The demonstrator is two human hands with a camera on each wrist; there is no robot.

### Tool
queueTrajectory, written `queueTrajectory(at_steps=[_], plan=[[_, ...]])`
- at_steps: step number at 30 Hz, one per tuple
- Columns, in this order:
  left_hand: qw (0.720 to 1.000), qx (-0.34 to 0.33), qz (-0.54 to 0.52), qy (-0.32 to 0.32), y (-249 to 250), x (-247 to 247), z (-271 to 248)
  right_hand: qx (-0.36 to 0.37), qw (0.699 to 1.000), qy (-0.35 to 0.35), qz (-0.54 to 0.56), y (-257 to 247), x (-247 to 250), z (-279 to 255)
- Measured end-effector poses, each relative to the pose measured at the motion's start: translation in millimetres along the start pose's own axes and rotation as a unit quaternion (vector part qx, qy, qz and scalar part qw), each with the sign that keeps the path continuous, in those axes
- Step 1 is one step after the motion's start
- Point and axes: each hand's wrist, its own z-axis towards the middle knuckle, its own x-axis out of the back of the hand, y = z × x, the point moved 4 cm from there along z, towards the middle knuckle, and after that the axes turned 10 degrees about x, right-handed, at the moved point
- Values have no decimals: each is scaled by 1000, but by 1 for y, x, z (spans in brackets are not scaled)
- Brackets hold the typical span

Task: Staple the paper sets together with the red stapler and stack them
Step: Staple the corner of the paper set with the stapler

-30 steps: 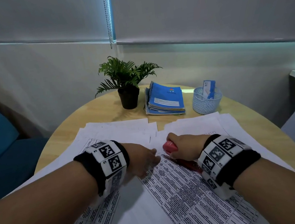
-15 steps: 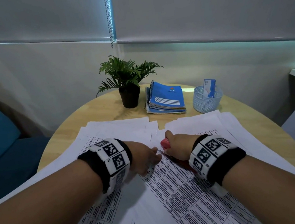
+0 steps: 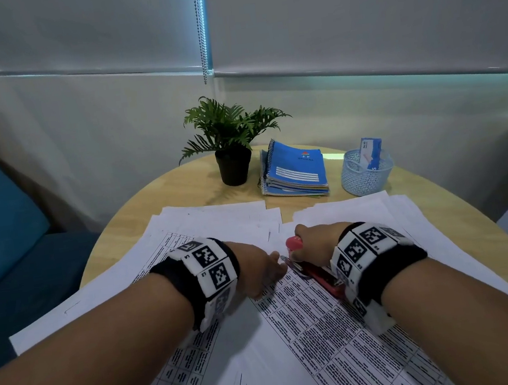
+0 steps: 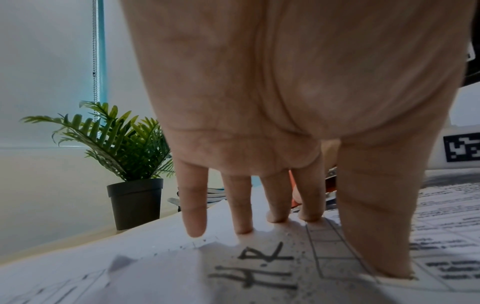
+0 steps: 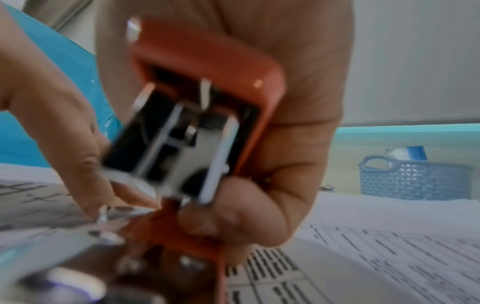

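Potted green fern (image 3: 230, 137), blue spiral notebooks (image 3: 295, 169) and pale-blue mesh basket (image 3: 366, 172) stand beyond overlapping printed paper sheets (image 3: 320, 328). Left hand (image 3: 260, 271) presses flat with straight fingers; right hand (image 3: 315, 244) grips the red metal stapler (image 3: 315, 272), its arm since drawn nearer.

Round wood table (image 3: 128, 222) – papers (image 3: 217, 216), plant (image 3: 232, 150), notebooks (image 3: 296, 171), basket (image 3: 365, 175)

Left hand (image 3: 258, 273) flat, fingers (image 4: 242, 207) straight, tips pressing down. Right hand (image 3: 316, 243) curled in a grip, thumb on top. Both forearms reaching forward, hands nearly touching.
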Motion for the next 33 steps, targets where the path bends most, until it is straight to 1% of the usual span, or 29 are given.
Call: queueTrajectory(at_steps=[4, 7, 10, 12, 15, 18, 20, 22, 24, 26, 28, 30, 33], plan=[[1000, 12, 0, 5, -3, -2, 2, -4, 1000, -5, -9, 2, -2, 2], [1000, 6, 3, 12, -3, -1, 0, -7, 1000, -3, -13, 3, -2, 3], [1000, 0, 10, 16, 0, 1, -2, 21, 998, -23, -59, -2, 2, -5], [1000, 5, 3, 14, -1, -1, 0, 37, 995, -21, -85, -5, 4, -9], [1000, 16, -17, 21, -5, -3, 4, 47, 991, -27, -126, -6, 3, -7], [999, 9, -19, 25, -4, -4, 6, 57, 982, -29, -177, -6, 0, -4], [999, 2, -14, 30, -5, -4, 8, 61, 982, -28, -177, -4, -2, -3], [998, -11, -35, 44, -7, -1, 10, 58, 983, -27, -172, 1, -5, -7], [996, -12, -66, 57, -10, 2, 12, 41, 985, -28, -165, 12, -6, -12], [992, 31, -97, 77, -14, 2, 13, 10, 989, -26, -146, 29, -6, -20], [988, 80, -86, 98, -15, 1, 14, -36, 992, -6, -123, 50, -7, -28], [986, 103, -67, 113, -14, 1, 18, -79, 992, 23, -99, 71, -8, -34], [978, 144, -100, 116, -18, 8, 22, -135, 989, 42, -39, 99, -9, -41]])
